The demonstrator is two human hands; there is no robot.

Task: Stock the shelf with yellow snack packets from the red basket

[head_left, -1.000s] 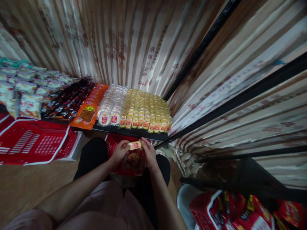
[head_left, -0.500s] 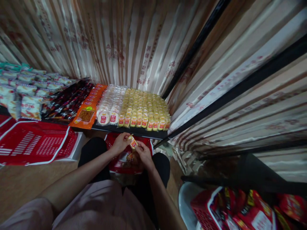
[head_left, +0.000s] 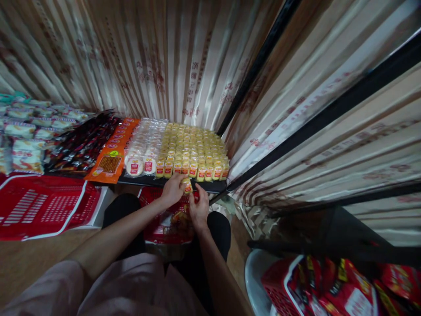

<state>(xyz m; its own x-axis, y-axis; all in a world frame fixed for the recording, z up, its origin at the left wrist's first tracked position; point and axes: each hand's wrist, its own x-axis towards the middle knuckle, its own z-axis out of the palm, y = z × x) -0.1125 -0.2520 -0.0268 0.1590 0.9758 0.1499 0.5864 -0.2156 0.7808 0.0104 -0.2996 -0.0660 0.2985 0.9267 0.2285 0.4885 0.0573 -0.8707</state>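
My left hand (head_left: 173,191) is closed on a small yellow wrapped snack cake (head_left: 187,185) with a red and white label, held at the shelf's front edge. Just right of it is my right hand (head_left: 199,210), its thumb and forefinger spread apart beside the cake; whether the thumb touches the wrapper I cannot tell. Behind them, tight rows of matching yellow snack cakes (head_left: 194,151) stand on the black shelf (head_left: 149,180). Below my hands, between my knees, a red basket (head_left: 153,228) holds some wrapped items, partly hidden by my arms.
Left of the yellow rows are round white packaged cakes (head_left: 134,166), an orange snack bag (head_left: 109,164), dark packets (head_left: 82,147) and white bags (head_left: 28,156). A red basket (head_left: 42,202) lies lower left, another with red packets (head_left: 279,285) lower right. A black frame bar (head_left: 315,116) slants beside a pleated curtain.
Both hands have moved forward with the snack cake, up to the shelf edge. My right fingers have come off the cake and spread. The view has shifted slightly.
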